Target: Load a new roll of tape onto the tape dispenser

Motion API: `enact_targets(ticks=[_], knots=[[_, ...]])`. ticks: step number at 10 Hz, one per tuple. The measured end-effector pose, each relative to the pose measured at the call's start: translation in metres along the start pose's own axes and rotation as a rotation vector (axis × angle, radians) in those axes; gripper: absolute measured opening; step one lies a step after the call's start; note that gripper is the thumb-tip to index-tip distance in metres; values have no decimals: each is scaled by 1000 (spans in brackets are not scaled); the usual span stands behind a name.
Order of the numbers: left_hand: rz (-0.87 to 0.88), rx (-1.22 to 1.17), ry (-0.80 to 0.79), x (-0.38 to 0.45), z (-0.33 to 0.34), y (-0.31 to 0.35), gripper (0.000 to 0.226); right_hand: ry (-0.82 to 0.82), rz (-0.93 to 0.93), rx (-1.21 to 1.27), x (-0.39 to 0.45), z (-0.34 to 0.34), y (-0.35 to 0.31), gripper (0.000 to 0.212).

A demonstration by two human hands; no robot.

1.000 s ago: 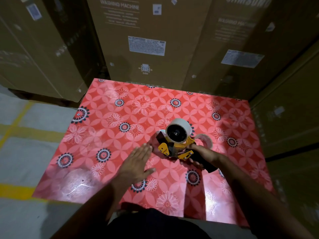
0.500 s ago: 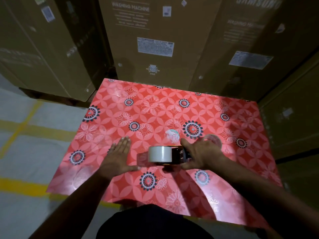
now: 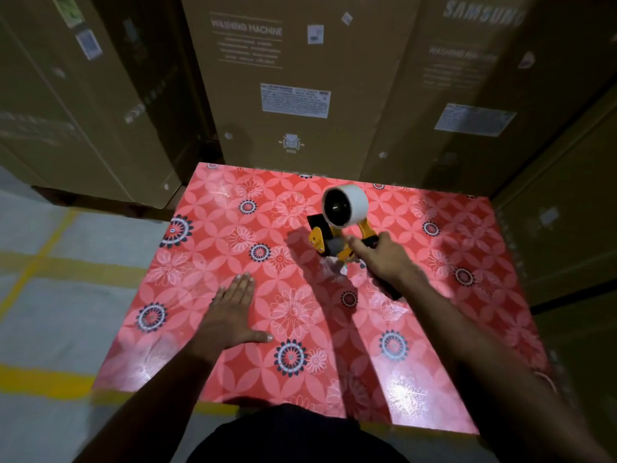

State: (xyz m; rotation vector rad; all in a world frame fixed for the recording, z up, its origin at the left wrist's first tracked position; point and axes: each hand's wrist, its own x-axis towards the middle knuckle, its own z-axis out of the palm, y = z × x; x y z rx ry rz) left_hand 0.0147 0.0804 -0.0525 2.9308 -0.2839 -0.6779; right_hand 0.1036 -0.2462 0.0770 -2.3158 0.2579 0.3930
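A yellow and black tape dispenser (image 3: 334,242) is lifted above the red flowered table (image 3: 207,262), its head pointing away from me. A white roll of tape (image 3: 347,203) sits on its spindle at the far end. My right hand (image 3: 384,259) grips the dispenser's black handle (image 3: 389,289), index finger stretched toward the yellow frame. My left hand (image 3: 233,312) lies flat on the table, palm down, fingers together, thumb out to the right, well to the left of the dispenser. A small clear scrap (image 3: 337,270) lies on the table under the dispenser.
Tall brown washing machine cartons (image 3: 293,78) stand right behind and to the right of the table (image 3: 551,228). Grey floor with yellow lines (image 3: 50,262) lies to the left. The table's near edge is against my body.
My right hand has swung the dispenser from lying sideways near me to raised and pointing away, farther back on the table. My left hand stays flat on the table.
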Motion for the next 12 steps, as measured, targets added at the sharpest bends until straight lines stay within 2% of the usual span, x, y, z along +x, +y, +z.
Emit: enact_targets(ticks=[1,2,3,8,9,10,11,12], knots=[[-8,-12,-2,0,-1,2,146,-270,279,665,-18,26,8,72],[-22,-8,-8,0,-1,3,147,-415,404,903,-33,50,20,63],[-19,-26,-4,-1,-3,3,150,-418,422,948,-34,65,32,57],[-16,-46,-13,-1,-3,1,148,-312,456,948,9,99,38,60],[-11,-49,-3,-1,-1,1,146,-242,450,832,9,101,41,83],[-15,-55,8,-1,-2,0,147,-169,409,736,9,102,43,73],[-26,-41,-2,-2,-5,1,147,-152,368,701,2,101,47,54],[-45,-56,21,-3,3,2,139,-74,330,527,-14,100,59,42]])
